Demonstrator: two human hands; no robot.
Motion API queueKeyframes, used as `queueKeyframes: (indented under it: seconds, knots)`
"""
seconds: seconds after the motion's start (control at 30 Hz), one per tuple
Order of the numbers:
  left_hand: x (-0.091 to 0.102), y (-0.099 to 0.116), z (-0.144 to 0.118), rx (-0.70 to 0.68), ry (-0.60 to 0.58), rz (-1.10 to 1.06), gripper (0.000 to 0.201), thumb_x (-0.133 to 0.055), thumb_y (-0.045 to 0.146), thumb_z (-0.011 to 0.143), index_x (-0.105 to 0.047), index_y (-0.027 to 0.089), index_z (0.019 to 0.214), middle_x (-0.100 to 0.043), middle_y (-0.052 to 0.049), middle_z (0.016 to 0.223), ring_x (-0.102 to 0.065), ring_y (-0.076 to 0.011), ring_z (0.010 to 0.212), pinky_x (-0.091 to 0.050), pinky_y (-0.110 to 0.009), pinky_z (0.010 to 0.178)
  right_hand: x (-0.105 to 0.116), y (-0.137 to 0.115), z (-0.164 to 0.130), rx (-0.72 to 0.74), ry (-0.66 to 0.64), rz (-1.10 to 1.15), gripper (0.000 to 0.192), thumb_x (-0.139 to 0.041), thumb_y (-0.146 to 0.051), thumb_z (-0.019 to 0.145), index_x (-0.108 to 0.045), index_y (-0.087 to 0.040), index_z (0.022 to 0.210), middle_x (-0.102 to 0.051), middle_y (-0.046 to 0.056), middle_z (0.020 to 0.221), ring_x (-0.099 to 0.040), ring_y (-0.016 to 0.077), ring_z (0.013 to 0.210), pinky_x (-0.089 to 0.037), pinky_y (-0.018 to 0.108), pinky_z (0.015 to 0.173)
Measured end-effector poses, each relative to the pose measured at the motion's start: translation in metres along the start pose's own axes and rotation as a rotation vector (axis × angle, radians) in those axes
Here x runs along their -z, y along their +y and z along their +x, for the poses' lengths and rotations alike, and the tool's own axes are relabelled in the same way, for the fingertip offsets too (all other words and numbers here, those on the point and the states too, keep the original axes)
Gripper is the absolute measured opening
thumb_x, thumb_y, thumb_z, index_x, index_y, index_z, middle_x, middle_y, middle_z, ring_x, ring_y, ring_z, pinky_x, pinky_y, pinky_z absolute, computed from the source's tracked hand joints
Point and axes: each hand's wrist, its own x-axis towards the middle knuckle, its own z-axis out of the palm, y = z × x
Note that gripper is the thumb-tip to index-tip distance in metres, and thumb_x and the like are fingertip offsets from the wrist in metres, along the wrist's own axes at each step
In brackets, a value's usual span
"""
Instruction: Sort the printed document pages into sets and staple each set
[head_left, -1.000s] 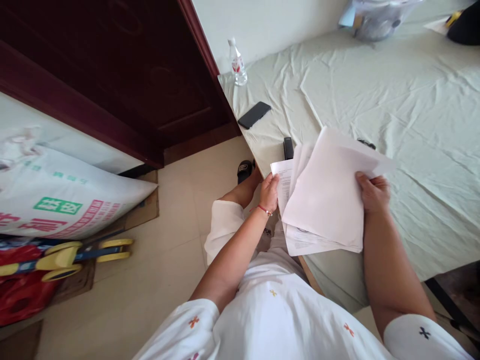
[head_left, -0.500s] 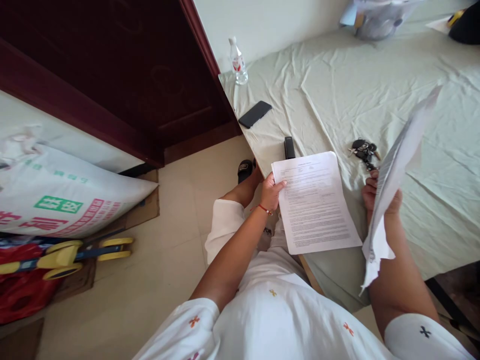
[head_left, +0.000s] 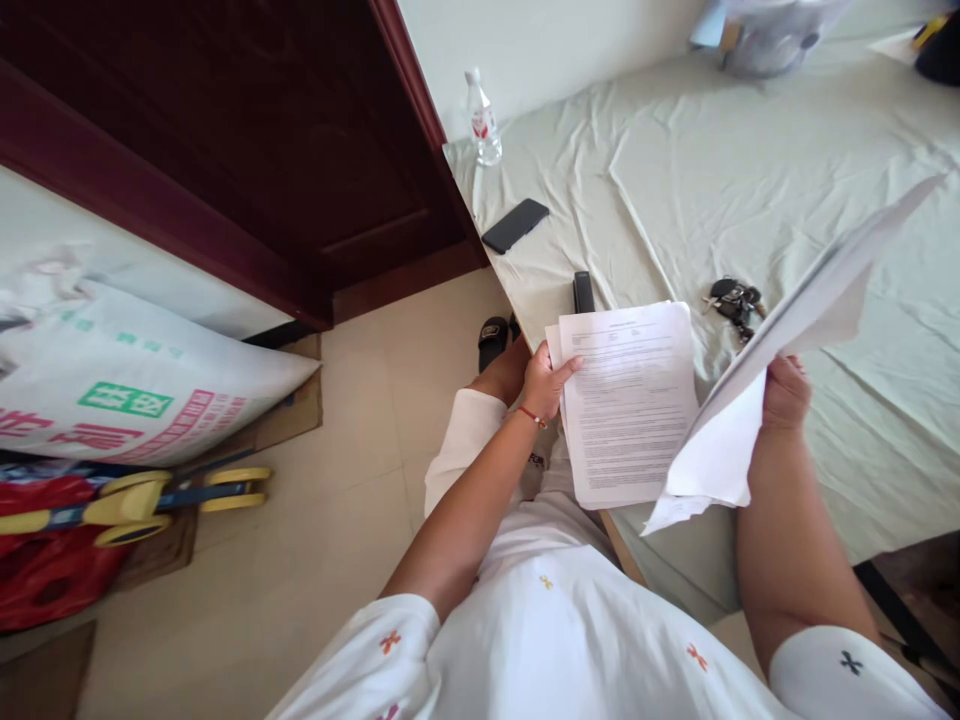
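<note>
The left hand (head_left: pixel 546 378) pinches the left edge of a printed sheet (head_left: pixel 630 400) lying on the table (head_left: pixel 750 180) at its near edge. The right hand (head_left: pixel 784 392) grips a sheaf of papers (head_left: pixel 757 400) lifted off the table, tilted upward. A bunch of keys (head_left: pixel 735 300) lies just beyond the printed sheet, a black phone (head_left: pixel 514 225) farther back, and a water bottle (head_left: pixel 484 120) at the table's far corner.
</note>
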Motion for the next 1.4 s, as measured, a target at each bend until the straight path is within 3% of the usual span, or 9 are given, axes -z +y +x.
queueKeyframes:
  seconds: [0.23,0.47,0.57,0.7,0.83,0.93,1.13,1.23,1.4]
  knots:
    - [0.000,0.003,0.000,0.004,-0.014,0.004,0.069,-0.099,0.042,0.058,-0.060,0.021,0.112,-0.077,-0.005,0.110,-0.073,-0.0222,0.101,-0.055,-0.042,0.102,-0.008,-0.002,-0.011,-0.041,-0.012,0.020,0.027,-0.082,-0.015,0.066,-0.075,-0.014,0.092,-0.076,0.003,0.090,-0.070,0.0152,0.084,-0.058,0.030,0.092]
    - [0.000,0.000,0.002,-0.027,0.015,0.029,0.075,-0.100,0.044,0.057,-0.056,0.023,0.115,-0.074,-0.004,0.112,-0.071,-0.0204,0.099,-0.056,-0.038,0.097,-0.007,0.001,-0.013,0.049,-0.096,-0.068,0.028,-0.086,-0.026,0.058,-0.075,-0.016,0.082,-0.077,0.003,0.085,-0.071,0.0173,0.087,-0.057,0.030,0.093]
    - [-0.001,0.001,0.002,-0.062,0.021,0.062,0.086,-0.100,0.045,0.058,-0.052,0.026,0.127,-0.072,-0.005,0.120,-0.070,-0.0231,0.107,-0.055,-0.040,0.101,-0.011,0.003,-0.019,0.044,-0.172,-0.253,0.035,-0.090,-0.037,0.056,-0.075,-0.017,0.081,-0.076,0.006,0.081,-0.070,0.0214,0.083,-0.058,0.035,0.084]
    - [0.000,0.003,-0.001,-0.140,0.009,0.123,0.097,-0.099,0.048,0.060,-0.048,0.029,0.141,-0.064,-0.009,0.138,-0.064,-0.0267,0.126,-0.048,-0.041,0.114,-0.012,0.006,-0.023,0.021,-0.290,-0.487,0.041,-0.091,-0.046,0.058,-0.076,-0.021,0.087,-0.077,0.002,0.083,-0.063,0.0170,0.072,-0.054,0.032,0.069]
    - [-0.001,0.007,-0.004,-0.171,-0.015,0.134,0.107,-0.098,0.046,0.063,-0.042,0.032,0.152,-0.054,-0.010,0.154,-0.058,-0.0282,0.137,-0.043,-0.043,0.122,-0.009,0.007,-0.020,-0.002,-0.338,-0.564,0.039,-0.090,-0.047,0.062,-0.074,-0.022,0.088,-0.075,0.001,0.081,-0.059,0.0153,0.067,-0.050,0.030,0.063]
    - [-0.003,0.009,-0.006,-0.163,-0.028,0.128,0.112,-0.097,0.046,0.064,-0.038,0.033,0.158,-0.056,-0.010,0.153,-0.058,-0.0294,0.139,-0.044,-0.044,0.121,-0.006,0.008,-0.018,-0.032,-0.375,-0.594,0.032,-0.088,-0.041,0.067,-0.074,-0.020,0.086,-0.074,0.002,0.079,-0.058,0.0154,0.066,-0.048,0.030,0.061]
    - [-0.003,0.009,-0.006,-0.219,-0.024,0.200,0.088,-0.094,0.039,0.070,-0.054,0.033,0.149,-0.051,-0.005,0.161,-0.044,-0.0285,0.153,-0.034,-0.042,0.128,-0.005,0.011,-0.017,0.025,-0.384,-0.611,0.023,-0.082,-0.035,0.075,-0.075,-0.020,0.091,-0.074,0.000,0.085,-0.059,0.0146,0.071,-0.051,0.031,0.070]
    - [-0.001,0.009,-0.006,-0.197,-0.038,0.165,0.077,-0.093,0.040,0.071,-0.062,0.032,0.141,-0.057,-0.004,0.155,-0.049,-0.0282,0.149,-0.034,-0.043,0.128,-0.008,0.010,-0.020,0.039,-0.379,-0.563,0.024,-0.083,-0.037,0.072,-0.076,-0.021,0.090,-0.076,0.001,0.086,-0.061,0.0161,0.072,-0.054,0.034,0.072]
    - [0.000,0.010,-0.003,-0.097,-0.013,0.045,0.080,-0.097,0.041,0.064,-0.062,0.032,0.135,-0.067,-0.005,0.139,-0.063,-0.0261,0.129,-0.043,-0.045,0.119,-0.012,0.006,-0.024,0.022,-0.316,-0.478,0.033,-0.088,-0.038,0.065,-0.076,-0.020,0.091,-0.077,0.004,0.087,-0.063,0.0179,0.075,-0.054,0.034,0.073]
